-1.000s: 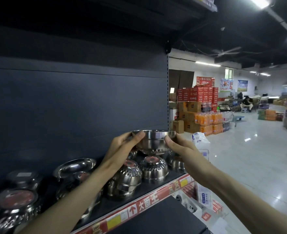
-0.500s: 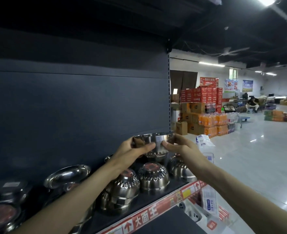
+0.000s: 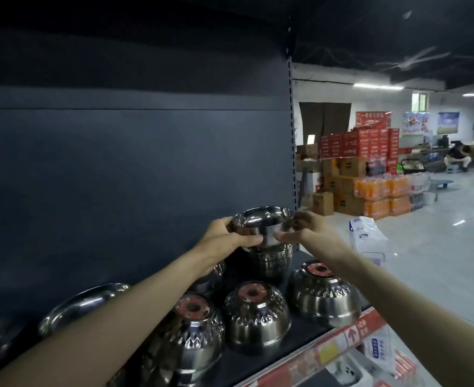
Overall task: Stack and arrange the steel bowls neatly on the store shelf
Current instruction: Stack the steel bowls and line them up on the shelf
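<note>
hands: left hand (image 3: 224,236) + right hand (image 3: 311,229) both gripping top bowl (image 3: 263,219) | two-sided hold, probably to seat it square on stack (image 3: 272,259)

Above the shelf (image 3: 247,361) the room is open up to the dark overhang, closed behind by the back panel (image 3: 132,177) and on the right by the upright post (image 3: 293,135). Three upturned bowls (image 3: 255,317) line the front edge and bar a low reach to the stack (image 3: 269,261) behind, which the held bowl (image 3: 263,219) tops; the way in lies over them, with a tilted bowl (image 3: 82,305) crowding the left
</note>
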The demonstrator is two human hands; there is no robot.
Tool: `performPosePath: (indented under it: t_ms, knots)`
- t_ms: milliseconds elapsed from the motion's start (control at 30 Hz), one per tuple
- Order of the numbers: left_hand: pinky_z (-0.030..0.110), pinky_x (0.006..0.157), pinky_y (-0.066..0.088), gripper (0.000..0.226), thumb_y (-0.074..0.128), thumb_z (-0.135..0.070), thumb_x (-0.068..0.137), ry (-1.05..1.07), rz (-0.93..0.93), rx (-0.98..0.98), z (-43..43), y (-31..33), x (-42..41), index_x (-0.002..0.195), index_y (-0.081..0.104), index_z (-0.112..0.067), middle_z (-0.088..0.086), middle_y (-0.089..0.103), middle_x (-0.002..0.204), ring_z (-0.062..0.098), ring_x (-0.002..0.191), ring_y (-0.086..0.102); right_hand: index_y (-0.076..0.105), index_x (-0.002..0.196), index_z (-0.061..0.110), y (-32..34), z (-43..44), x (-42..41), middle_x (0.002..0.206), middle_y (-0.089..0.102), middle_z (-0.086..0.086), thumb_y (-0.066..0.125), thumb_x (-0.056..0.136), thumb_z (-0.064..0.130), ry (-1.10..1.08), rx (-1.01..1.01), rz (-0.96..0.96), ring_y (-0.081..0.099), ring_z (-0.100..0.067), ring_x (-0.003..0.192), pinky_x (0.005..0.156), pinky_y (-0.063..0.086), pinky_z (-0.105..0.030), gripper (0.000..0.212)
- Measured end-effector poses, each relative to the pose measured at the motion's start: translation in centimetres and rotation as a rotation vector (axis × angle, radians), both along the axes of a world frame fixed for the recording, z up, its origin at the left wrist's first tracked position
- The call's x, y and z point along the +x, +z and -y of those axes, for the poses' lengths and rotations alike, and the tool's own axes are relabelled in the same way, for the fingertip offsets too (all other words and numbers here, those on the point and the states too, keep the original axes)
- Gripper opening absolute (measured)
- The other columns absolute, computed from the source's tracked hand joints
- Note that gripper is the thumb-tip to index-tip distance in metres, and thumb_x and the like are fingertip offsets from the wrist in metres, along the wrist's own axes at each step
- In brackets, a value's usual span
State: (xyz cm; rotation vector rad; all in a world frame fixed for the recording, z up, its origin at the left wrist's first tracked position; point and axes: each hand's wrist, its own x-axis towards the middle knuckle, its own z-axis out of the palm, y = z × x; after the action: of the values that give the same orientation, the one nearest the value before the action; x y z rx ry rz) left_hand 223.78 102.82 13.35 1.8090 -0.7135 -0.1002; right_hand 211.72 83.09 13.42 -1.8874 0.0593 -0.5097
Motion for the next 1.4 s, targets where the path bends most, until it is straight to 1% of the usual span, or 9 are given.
performPosePath:
  t_ms: [267, 400, 467, 600, 733, 933, 1233, 1333, 1400]
  knots:
    - [0.021, 0.094, 0.051, 0.042, 0.096, -0.015, 0.076, 0.043, 0.033, 0.111, 2.3, -1.7, 4.5, 0.114, 0.078, -0.021, -0.009, 0.082, 0.104, 0.007, 0.106, 0.074, 0.069, 0.108, 0.023, -1.7, 3.3, 5.8, 0.112, 0.075, 0.000, 0.086, 0.088, 0.011, 0.007, -0.174, -0.029, 0.067, -0.016, 0.109, 0.098, 0.053, -0.035, 0.028]
    - [0.017, 0.093, 0.051, 0.050, 0.097, -0.017, 0.075, 0.053, 0.047, 0.178, 3.2, -2.3, 5.9, 0.120, 0.075, -0.020, -0.007, 0.081, 0.109, 0.006, 0.107, 0.073, 0.067, 0.125, 0.017, -3.0, 4.4, 7.6, 0.114, 0.074, 0.004, 0.088, 0.087, 0.019, 0.001, -0.191, -0.096, 0.066, -0.011, 0.106, 0.086, 0.050, -0.022, 0.043]
    - [0.014, 0.087, 0.049, 0.050, 0.097, -0.018, 0.074, 0.053, 0.055, 0.222, 3.6, -2.3, 6.3, 0.119, 0.075, -0.019, -0.006, 0.081, 0.110, 0.006, 0.107, 0.071, 0.067, 0.127, 0.018, -3.8, 5.0, 8.6, 0.114, 0.075, 0.003, 0.090, 0.085, 0.028, -0.064, -0.233, -0.135, 0.068, -0.017, 0.109, 0.100, 0.053, -0.036, 0.048]
    - [0.033, 0.109, 0.051, 0.053, 0.101, -0.031, 0.068, 0.090, 0.063, 0.317, 4.0, -2.6, 7.0, 0.115, 0.077, -0.023, -0.007, 0.081, 0.110, 0.013, 0.113, 0.071, 0.071, 0.120, 0.026, -4.3, 5.5, 9.1, 0.117, 0.076, 0.001, 0.086, 0.088, 0.038, -0.084, -0.338, -0.189, 0.067, -0.022, 0.114, 0.103, 0.051, -0.040, 0.038]
    - [0.038, 0.113, 0.050, 0.067, 0.097, -0.059, 0.043, 0.125, 0.086, 0.411, 3.9, -2.7, 7.4, 0.102, 0.081, -0.030, -0.015, 0.081, 0.103, 0.011, 0.113, 0.071, 0.070, 0.122, 0.025, -4.6, 5.5, 9.4, 0.120, 0.073, -0.004, 0.081, 0.076, 0.066, -0.156, -0.476, -0.272, 0.065, -0.028, 0.115, 0.105, 0.053, -0.047, 0.063]
    - [0.037, 0.114, 0.049, 0.032, 0.098, -0.048, 0.066, 0.090, 0.057, 0.495, 3.5, -3.2, 7.6, 0.092, 0.085, -0.035, -0.014, 0.081, 0.104, 0.012, 0.115, 0.069, 0.069, 0.116, 0.025, -4.9, 5.3, 9.3, 0.118, 0.067, -0.005, 0.073, 0.090, 0.065, -0.212, -0.614, -0.341, 0.053, -0.032, 0.127, 0.111, 0.042, -0.048, 0.048]
    - [0.025, 0.091, 0.049, 0.041, 0.093, -0.045, 0.077, 0.122, 0.105, 0.614, 2.3, -2.0, 5.5, 0.110, 0.081, -0.021, -0.006, 0.077, 0.111, 0.013, 0.111, 0.068, 0.067, 0.106, 0.016, -4.2, 3.5, 7.0, 0.091, 0.053, 0.000, 0.066, 0.094, 0.068, -0.329, -0.654, -0.317, 0.053, -0.032, 0.120, 0.105, 0.046, -0.046, 0.054]
    - [0.024, 0.100, 0.043, 0.049, 0.091, -0.039, 0.082, 0.140, 0.156, 0.592, 1.0, -1.4, 4.2, 0.124, 0.077, -0.019, -0.005, 0.072, 0.128, 0.013, 0.127, 0.063, 0.064, 0.107, 0.019, -3.9, 2.5, 5.7, 0.085, 0.048, 0.005, 0.066, 0.097, 0.065, -0.349, -0.648, -0.266, 0.054, -0.032, 0.123, 0.105, 0.049, -0.049, 0.047]
    - [0.024, 0.104, 0.041, 0.065, 0.089, -0.036, 0.084, 0.146, 0.172, 0.573, 0.2, -1.0, 3.1, 0.141, 0.066, -0.015, -0.001, 0.069, 0.138, 0.014, 0.132, 0.061, 0.063, 0.125, 0.019, -3.9, 1.7, 4.7, 0.101, 0.060, -0.001, 0.065, 0.099, 0.061, -0.361, -0.620, -0.203, 0.052, -0.032, 0.130, 0.106, 0.049, -0.048, 0.050]
